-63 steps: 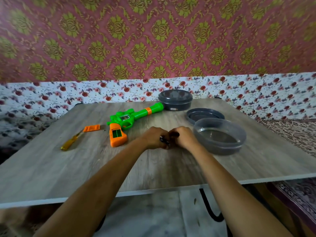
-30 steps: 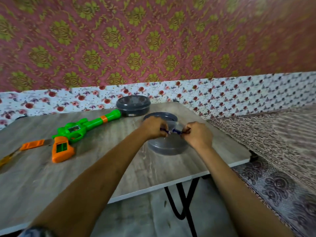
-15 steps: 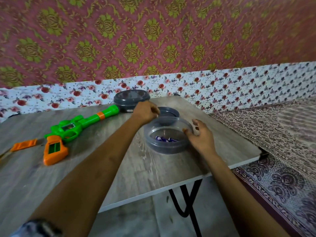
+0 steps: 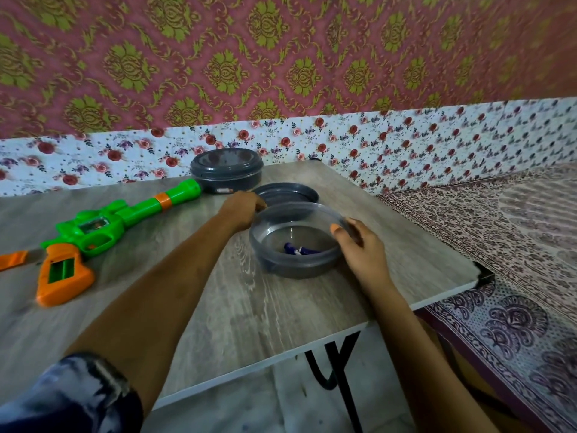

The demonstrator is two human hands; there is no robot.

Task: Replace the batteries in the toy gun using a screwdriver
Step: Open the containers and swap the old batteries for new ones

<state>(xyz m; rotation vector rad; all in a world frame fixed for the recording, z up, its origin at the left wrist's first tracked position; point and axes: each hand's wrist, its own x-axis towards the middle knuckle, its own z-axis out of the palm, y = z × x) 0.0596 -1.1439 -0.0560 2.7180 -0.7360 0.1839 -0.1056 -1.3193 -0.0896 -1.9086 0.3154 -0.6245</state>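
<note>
Both hands have let go of the batteries (image 4: 296,249), which now lie in the grey bowl (image 4: 296,270), and have come to its rim. A wood-grain table (image 4: 249,307) stands against a wall papered maroon and gold above a rose-print band. Patterned cloth (image 4: 499,245) fills the right of the frame. At the left edge an orange cover (image 4: 12,259) is cut off. The left hand (image 4: 242,210) reaches the bowl's far-left rim beside the loose lid (image 4: 290,192); its fingers are hidden, so I cannot tell its grip. The right hand (image 4: 359,245) pinches the right rim, thumb on top. The toy gun (image 4: 103,226) lies well left of both hands, an open slot in its orange grip.
</note>
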